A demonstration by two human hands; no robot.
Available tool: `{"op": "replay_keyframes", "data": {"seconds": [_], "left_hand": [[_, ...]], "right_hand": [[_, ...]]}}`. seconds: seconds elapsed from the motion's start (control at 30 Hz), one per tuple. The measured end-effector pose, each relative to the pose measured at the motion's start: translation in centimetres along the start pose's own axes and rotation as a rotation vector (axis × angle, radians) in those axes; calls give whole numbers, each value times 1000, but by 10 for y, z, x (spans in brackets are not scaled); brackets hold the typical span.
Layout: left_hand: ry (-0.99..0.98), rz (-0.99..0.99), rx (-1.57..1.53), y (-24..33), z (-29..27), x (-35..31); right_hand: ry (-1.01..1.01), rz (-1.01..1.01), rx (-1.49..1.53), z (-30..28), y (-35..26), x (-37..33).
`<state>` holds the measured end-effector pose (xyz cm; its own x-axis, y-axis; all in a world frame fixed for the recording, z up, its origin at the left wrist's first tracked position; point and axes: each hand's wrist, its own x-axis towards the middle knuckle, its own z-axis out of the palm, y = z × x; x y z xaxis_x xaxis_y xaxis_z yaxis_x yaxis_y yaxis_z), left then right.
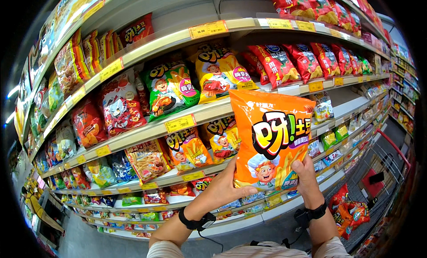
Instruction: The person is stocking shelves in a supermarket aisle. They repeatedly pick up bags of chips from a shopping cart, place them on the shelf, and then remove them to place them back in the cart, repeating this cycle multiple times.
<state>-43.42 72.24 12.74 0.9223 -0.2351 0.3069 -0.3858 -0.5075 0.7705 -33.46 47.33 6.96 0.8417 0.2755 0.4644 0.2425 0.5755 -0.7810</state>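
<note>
Upright before me is a large orange bag of potato snacks (271, 138), its front showing a cartoon chef and yellow fries. My left hand (233, 182) grips its lower left side, the fingers partly hidden behind the bag. On the lower right side, my right hand (307, 176) holds it with the thumb on the front. Each wrist wears a black strap with a small device. Behind the bag, on the shelf, are a yellow snack bag (218, 73) and a green snack bag (170, 89). A smaller orange bag (187, 149) sits one shelf lower.
Long shelves (240, 24) curve across the view, filled with snack bags and edged with yellow price tags. Red chip bags (275, 64) stand on the right. A shopping cart (393, 147) is at the lower right, with orange-red bags (349, 213) at its near end. Grey floor (102, 236) shows below.
</note>
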Motion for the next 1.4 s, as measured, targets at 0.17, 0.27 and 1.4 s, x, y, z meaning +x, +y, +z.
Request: {"op": "replay_keyframes", "data": {"seconds": [0.17,0.27,1.4], "left_hand": [[81,29,-33,1,-14,-9],[129,8,-152,-5,-21,-13],[460,53,-100,51,-174,-45]], "right_hand": [[-27,-17,-42,26,-8,5],[-67,-6,-60,35,-8,8],[-627,-148,-254,185,-67,76]]}}
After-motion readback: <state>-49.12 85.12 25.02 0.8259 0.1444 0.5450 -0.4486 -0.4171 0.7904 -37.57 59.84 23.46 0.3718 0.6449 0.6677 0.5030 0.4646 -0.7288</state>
